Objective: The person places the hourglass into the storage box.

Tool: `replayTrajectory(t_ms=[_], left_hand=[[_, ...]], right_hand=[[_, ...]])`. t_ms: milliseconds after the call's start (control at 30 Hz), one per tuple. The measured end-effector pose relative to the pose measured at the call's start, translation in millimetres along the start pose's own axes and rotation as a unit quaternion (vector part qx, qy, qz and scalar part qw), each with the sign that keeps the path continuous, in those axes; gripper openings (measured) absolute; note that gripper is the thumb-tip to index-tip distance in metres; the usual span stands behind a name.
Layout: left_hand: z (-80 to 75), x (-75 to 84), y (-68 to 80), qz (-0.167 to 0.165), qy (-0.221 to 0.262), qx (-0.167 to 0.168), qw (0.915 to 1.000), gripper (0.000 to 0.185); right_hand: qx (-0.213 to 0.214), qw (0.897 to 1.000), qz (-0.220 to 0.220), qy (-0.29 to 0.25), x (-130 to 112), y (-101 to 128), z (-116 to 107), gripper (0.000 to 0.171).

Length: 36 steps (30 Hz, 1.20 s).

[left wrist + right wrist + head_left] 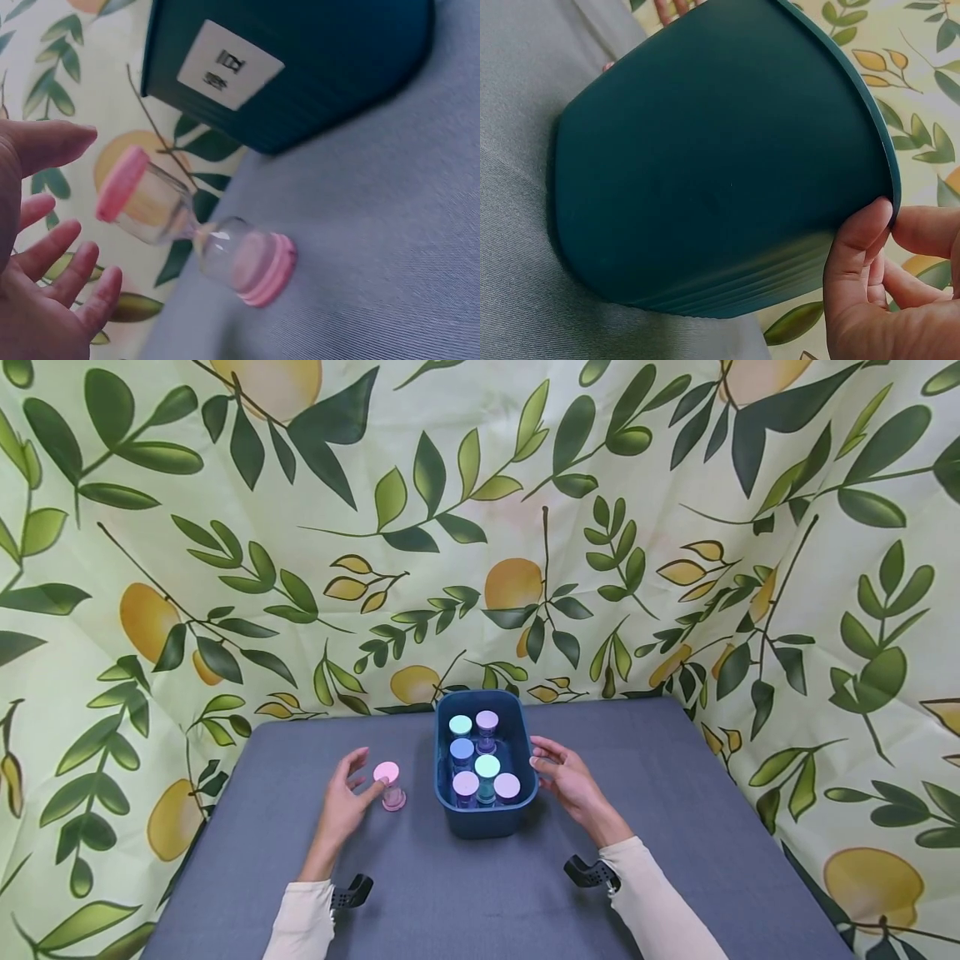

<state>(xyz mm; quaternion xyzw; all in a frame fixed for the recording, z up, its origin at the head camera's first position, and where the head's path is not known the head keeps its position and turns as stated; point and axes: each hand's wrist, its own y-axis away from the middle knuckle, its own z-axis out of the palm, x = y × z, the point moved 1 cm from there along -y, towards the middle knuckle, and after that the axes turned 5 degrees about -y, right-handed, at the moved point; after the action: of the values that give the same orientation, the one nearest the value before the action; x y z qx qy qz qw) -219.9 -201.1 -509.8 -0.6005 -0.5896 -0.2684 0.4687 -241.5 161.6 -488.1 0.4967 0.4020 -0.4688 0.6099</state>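
My left hand point(341, 802) is hovering, fingers point(52, 259) spread, beside the pink sand timer point(390, 785) standing on the bench point(675, 793). Only the right wrist view is showing my right hand's point(570, 781) thumb touching the teal bin's point(525, 793) rim.

In the head view the six sand timers point(486, 766) standing in the blue bin point(517, 814) show only their round caps, their glass hidden by the bin's walls, and both forearms run off the near edge. In the left wrist view the label point(230, 65) on the bin is too blurred to read, and the left hand point(34, 247) is cut by the left and near edges. In the right wrist view the bin fills the frame and hides its contents, while the right hand point(881, 289) is cut off at the right and near edges, so not all its fingers point(859, 244) show
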Motion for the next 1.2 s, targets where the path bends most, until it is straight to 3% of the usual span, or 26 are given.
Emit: replayTrajectory(t_ms=[233,500,767,1033,1200], left_hand=[[5.6,-10.1,3.4,-0.026,0.011,-0.022,0.9994,0.062],[12.6,-17.7,5.4,-0.031,0.024,-0.016,0.9991,0.056],[16.8,-20.1,3.5,-0.06,0.039,-0.036,0.9968,0.055],[18.2,-20.0,6.8,-0.041,0.045,-0.005,0.9981,0.047],[14.6,-17.1,7.4,-0.036,0.033,-0.005,0.9988,0.046]], right_hand=[[-0.006,1.0,0.0,-0.005,-1,0,0,0.045],[-0.007,1.0,-0.001,-0.006,0,-1,-1,0.045],[-0.007,1.0,-0.003,-0.007,0,0,0,0.045],[-0.007,1.0,-0.003,0.002,-1,1,1,0.045],[-0.004,1.0,-0.003,0.003,-1,2,1,0.045]])
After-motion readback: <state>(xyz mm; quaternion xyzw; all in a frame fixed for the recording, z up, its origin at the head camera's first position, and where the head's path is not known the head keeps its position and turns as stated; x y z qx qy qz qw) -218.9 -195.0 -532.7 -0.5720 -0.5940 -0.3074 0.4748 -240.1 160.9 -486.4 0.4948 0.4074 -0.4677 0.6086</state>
